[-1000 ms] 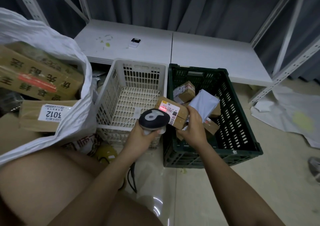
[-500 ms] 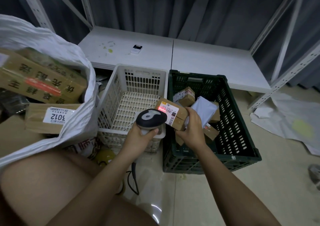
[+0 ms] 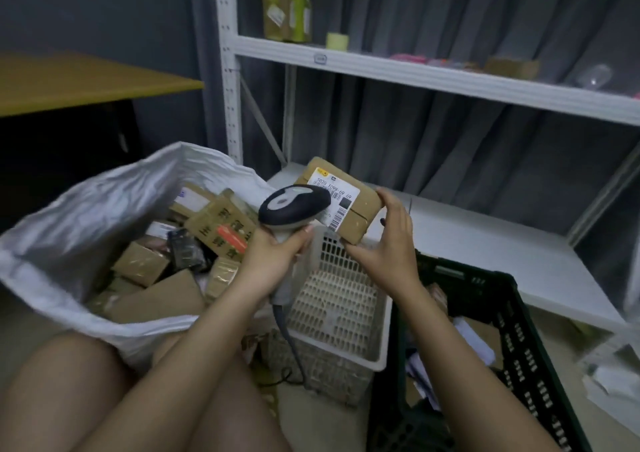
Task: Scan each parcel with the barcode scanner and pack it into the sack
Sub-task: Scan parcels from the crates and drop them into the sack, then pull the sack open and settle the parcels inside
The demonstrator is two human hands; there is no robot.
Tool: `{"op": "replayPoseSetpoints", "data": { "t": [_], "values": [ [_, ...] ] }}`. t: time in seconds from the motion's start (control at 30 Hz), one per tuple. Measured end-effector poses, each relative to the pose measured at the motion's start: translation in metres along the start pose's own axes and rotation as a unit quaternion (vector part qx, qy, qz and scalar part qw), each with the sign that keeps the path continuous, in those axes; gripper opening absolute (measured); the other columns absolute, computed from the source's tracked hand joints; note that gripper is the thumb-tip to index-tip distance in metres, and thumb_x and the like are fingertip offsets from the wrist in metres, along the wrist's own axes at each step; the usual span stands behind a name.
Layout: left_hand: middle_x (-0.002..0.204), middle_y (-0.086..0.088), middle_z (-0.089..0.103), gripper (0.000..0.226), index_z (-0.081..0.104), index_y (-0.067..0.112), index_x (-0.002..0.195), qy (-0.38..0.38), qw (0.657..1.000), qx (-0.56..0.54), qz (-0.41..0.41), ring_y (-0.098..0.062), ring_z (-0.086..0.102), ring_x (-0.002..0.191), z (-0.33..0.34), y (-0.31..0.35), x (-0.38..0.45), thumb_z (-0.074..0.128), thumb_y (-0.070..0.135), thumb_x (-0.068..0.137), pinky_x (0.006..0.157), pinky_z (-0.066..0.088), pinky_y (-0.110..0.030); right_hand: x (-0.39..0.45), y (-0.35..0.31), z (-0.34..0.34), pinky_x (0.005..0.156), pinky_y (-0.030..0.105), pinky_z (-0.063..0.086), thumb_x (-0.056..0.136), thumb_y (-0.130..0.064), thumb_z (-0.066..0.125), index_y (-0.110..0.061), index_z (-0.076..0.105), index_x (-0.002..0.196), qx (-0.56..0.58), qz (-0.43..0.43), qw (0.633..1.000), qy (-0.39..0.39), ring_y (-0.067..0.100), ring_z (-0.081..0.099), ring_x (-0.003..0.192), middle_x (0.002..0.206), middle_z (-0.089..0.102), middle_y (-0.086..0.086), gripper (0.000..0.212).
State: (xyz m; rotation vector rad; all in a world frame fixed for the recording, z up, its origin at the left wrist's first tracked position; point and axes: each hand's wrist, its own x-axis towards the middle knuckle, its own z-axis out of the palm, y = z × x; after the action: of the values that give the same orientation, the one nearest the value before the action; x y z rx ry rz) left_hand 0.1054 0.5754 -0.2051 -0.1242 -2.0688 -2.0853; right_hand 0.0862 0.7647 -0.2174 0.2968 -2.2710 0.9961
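Here, sack (image 3: 79,216) of parcels (image 3: 145,264) — white basket (image 3: 346,313)

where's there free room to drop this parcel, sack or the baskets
The white slatted plastic basket, between the white woven sack and the dark green plastic crate, shows a bare floor. The low white shelf board behind the crate is also bare. The sack is crowded with brown cardboard boxes, with little open room showing.
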Motion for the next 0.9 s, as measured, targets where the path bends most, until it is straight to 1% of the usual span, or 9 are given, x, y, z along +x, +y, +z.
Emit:
{"op": "replayPoseSetpoints", "data": {
  "t": [0.07, 0.23, 0.33, 0.43, 0.57, 0.63, 0.7, 0.8, 0.9],
  "values": [
    [0.089, 0.005, 0.068, 0.016, 0.065, 0.018, 0.102, 0.024, 0.999, 0.0, 0.023, -0.006, 0.062, 0.081, -0.028, 0.023, 0.001, 0.07, 0.018, 0.086, 0.069, 0.05, -0.015, 0.017, -0.03, 0.015, 0.103, 0.037, 0.042, 0.067, -0.03, 0.084, -0.033, 0.03, 0.14, 0.026, -0.017, 0.999, -0.024, 0.013, 0.037, 0.126, 0.136, 0.037, -0.015, 0.09],
    [0.084, 0.001, 0.068, 0.024, 0.065, 0.008, 0.108, 0.109, 0.993, -0.03, 0.046, -0.012, 0.062, 0.076, -0.11, 0.058, 0.003, 0.07, 0.017, 0.086, 0.074, 0.051, -0.028, 0.053, -0.097, 0.076, 0.105, 0.042, 0.042, 0.066, -0.035, 0.085, -0.029, 0.03, 0.142, 0.083, -0.043, 0.993, -0.078, 0.014, 0.039, 0.13, 0.142, 0.04, -0.011, 0.094],
    [0.077, -0.005, 0.065, 0.013, 0.064, 0.006, 0.102, 0.165, 0.984, -0.042, 0.055, -0.012, 0.06, 0.067, -0.158, 0.07, 0.003, 0.066, 0.009, 0.089, 0.065, 0.05, -0.028, 0.07, -0.13, 0.122, 0.104, 0.037, 0.04, 0.068, -0.036, 0.084, -0.029, 0.031, 0.143, 0.106, -0.048, 0.985, -0.124, 0.014, 0.04, 0.13, 0.142, 0.041, -0.009, 0.092],
    [0.071, 0.0, 0.062, 0.006, 0.064, 0.012, 0.096, 0.218, 0.974, -0.041, 0.047, -0.001, 0.06, 0.057, -0.202, 0.075, 0.004, 0.064, 0.011, 0.091, 0.054, 0.049, -0.019, 0.084, -0.157, 0.168, 0.106, 0.036, 0.038, 0.069, -0.032, 0.083, -0.026, 0.03, 0.144, 0.111, -0.061, 0.981, -0.147, 0.017, 0.036, 0.133, 0.145, 0.039, -0.006, 0.092],
    [0.075, 0.0, 0.063, 0.009, 0.065, 0.017, 0.099, 0.265, 0.964, -0.017, 0.021, -0.006, 0.059, 0.066, -0.246, 0.066, 0.011, 0.065, 0.017, 0.09, 0.066, 0.049, -0.028, 0.09, -0.166, 0.226, 0.111, 0.043, 0.031, 0.074, -0.025, 0.077, -0.021, 0.022, 0.15, 0.027, -0.109, 0.973, -0.202, 0.021, 0.024, 0.139, 0.152, 0.027, 0.001, 0.094],
    [0.079, 0.0, 0.065, 0.021, 0.064, 0.012, 0.11, 0.278, 0.96, 0.001, 0.012, -0.006, 0.061, 0.068, -0.261, 0.057, 0.017, 0.066, 0.018, 0.089, 0.066, 0.05, -0.027, 0.089, -0.158, 0.248, 0.115, 0.053, 0.023, 0.08, -0.032, 0.072, -0.023, 0.007, 0.154, -0.139, -0.138, 0.914, -0.355, 0.025, 0.006, 0.148, 0.161, 0.006, 0.003, 0.099],
    [0.084, -0.003, 0.066, 0.029, 0.062, 0.01, 0.115, 0.279, 0.96, 0.021, 0.01, -0.008, 0.062, 0.07, -0.272, 0.048, 0.02, 0.068, 0.016, 0.088, 0.066, 0.05, -0.024, 0.088, -0.148, 0.262, 0.119, 0.052, 0.007, 0.086, -0.041, 0.067, -0.027, -0.002, 0.155, -0.225, -0.13, 0.847, -0.463, 0.027, -0.012, 0.149, 0.162, -0.015, 0.001, 0.099],
    [0.099, -0.009, 0.069, 0.04, 0.061, 0.007, 0.119, 0.28, 0.959, 0.049, -0.023, -0.015, 0.064, 0.084, -0.285, 0.031, 0.029, 0.074, 0.016, 0.082, 0.075, 0.052, -0.028, 0.091, -0.135, 0.261, 0.121, 0.048, 0.001, 0.092, -0.044, 0.057, -0.034, 0.001, 0.155, -0.168, -0.102, 0.888, -0.415, 0.027, -0.011, 0.149, 0.163, -0.011, -0.001, 0.085],
    [0.115, -0.002, 0.066, 0.055, 0.059, 0.017, 0.124, 0.292, 0.948, 0.101, -0.072, -0.019, 0.062, 0.105, -0.298, 0.009, 0.042, 0.078, 0.032, 0.075, 0.095, 0.05, -0.039, 0.097, -0.114, 0.246, 0.121, 0.05, 0.0, 0.094, -0.04, 0.052, -0.038, 0.013, 0.153, -0.198, -0.097, 0.919, -0.327, 0.028, -0.005, 0.148, 0.164, 0.0, 0.0, 0.07]
  ]
}}
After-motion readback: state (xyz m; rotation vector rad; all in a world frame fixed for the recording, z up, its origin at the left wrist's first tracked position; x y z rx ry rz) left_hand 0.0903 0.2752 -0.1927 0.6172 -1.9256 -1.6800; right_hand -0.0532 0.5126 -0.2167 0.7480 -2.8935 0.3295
